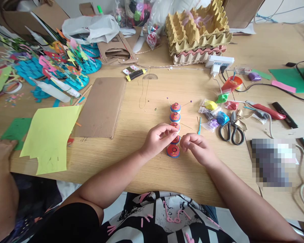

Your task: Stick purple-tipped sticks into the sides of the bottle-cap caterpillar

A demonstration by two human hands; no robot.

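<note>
A row of several small round pieces with red faces and blue rims runs away from me on the table; the nearest one is a red face (173,151). Two thin sticks with purple tips, one of them a purple-tipped stick (186,103), stick out from the farthest piece (175,107). My left hand (157,140) reaches over the middle pieces, thumb and forefinger pinched at their tops and partly hiding them. Just right of the row is my right hand (199,148), fingertips closed together. Whatever either pinch holds is too small to make out.
Right of the row lie black-handled scissors (231,131), bagged coloured clay (222,118) and a red cup (231,83). Cardboard (101,106) and yellow paper (52,135) lie left. Egg trays (197,37) stand behind. Another person's arm (1,168) rests at far left.
</note>
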